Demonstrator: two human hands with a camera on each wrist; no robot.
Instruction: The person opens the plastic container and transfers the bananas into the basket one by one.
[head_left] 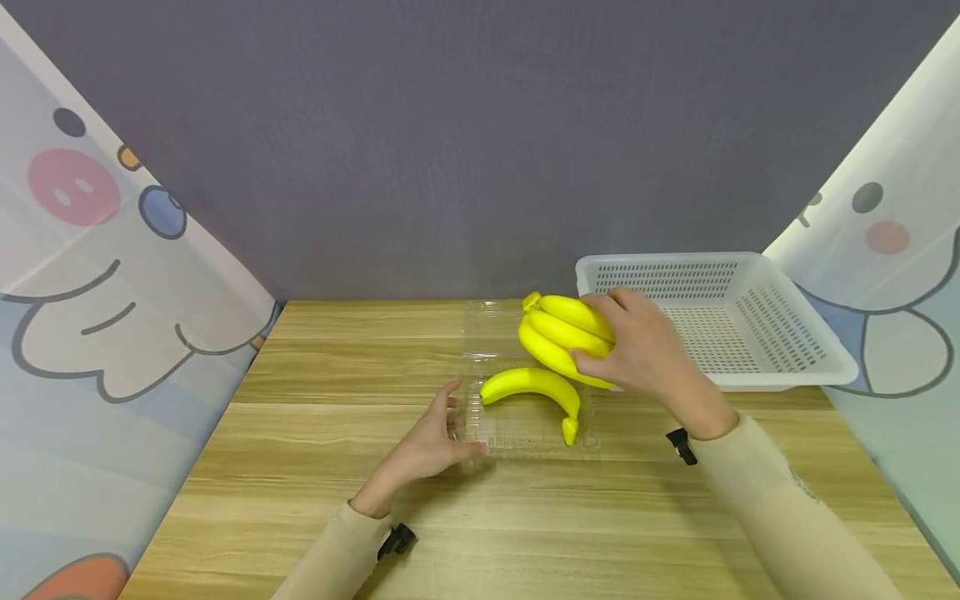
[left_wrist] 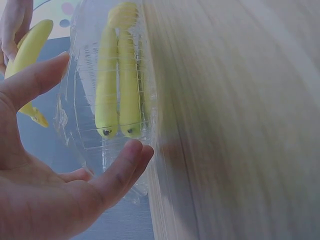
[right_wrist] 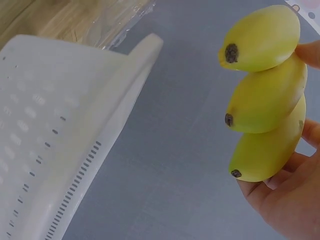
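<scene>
My right hand [head_left: 637,342] grips a bunch of yellow bananas [head_left: 564,337], holding it above the back right of a clear plastic clamshell box [head_left: 491,425]. Three banana tips of that held bunch [right_wrist: 265,97] face the right wrist camera. The box stands with its lid folded back. Inside lie more bananas [head_left: 532,383]; from above one curved banana shows, while through the box wall the left wrist view shows two bananas [left_wrist: 117,85] side by side, joined at the stem. My left hand [head_left: 427,437] touches the box's left side, thumb and fingers spread along it.
A white perforated plastic basket [head_left: 810,333] stands at the back right, close to the right hand. Beneath everything is a wooden table [head_left: 337,358], with a dark grey wall [head_left: 420,167] behind it and cartoon-printed curtains [head_left: 82,275] at both sides.
</scene>
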